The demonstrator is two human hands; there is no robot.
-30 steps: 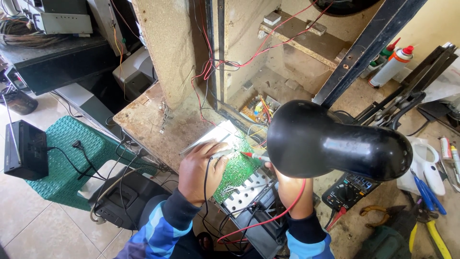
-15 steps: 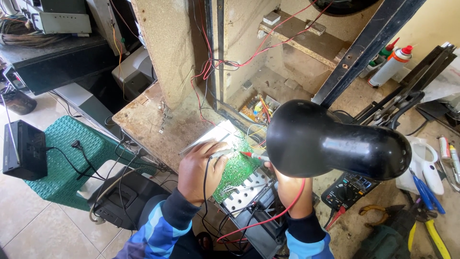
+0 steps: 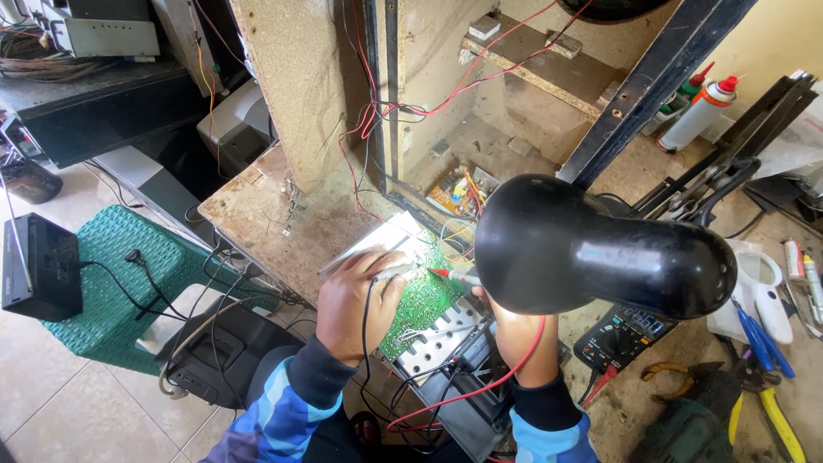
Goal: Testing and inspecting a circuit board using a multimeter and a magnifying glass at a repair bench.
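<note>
A: Seen from above; left hand (image 3: 350, 302) curled over the near edge of a green circuit board (image 3: 422, 296), fingers closed narrowly around a black probe (image 3: 387, 276) pressed to the board's surface.

B: And the board itself?

A: Lying tilted just under and ahead of the left hand, brightly lit at its far end; resting on a grey metal chassis (image 3: 433, 343) with slotted holes, directly below the knuckles.

B: Right hand?

A: Mostly hidden behind a large black lamp shade (image 3: 591, 253); only the right hand (image 3: 506, 321) and wrist showing beneath it; grip impossible to tell for certain, though a red-tipped probe (image 3: 453, 276) pokes out from that side and meets the board close to the left fingertips.

B: Wires?

A: Red lead (image 3: 480, 387) looping down from the right wrist toward the blue sleeves; black lead trailing down from the left palm.

B: Around the hands?

A: Just right of the right wrist, a dark multimeter (image 3: 624, 333) on the worn workbench (image 3: 274, 214); further right, blue and yellow-handled pliers (image 3: 767, 377); beyond the board, an open wooden cabinet (image 3: 480, 120) with red wires inside; well left of the left hand, a green plastic stool (image 3: 111, 283) carrying a black box (image 3: 39, 266).
</note>
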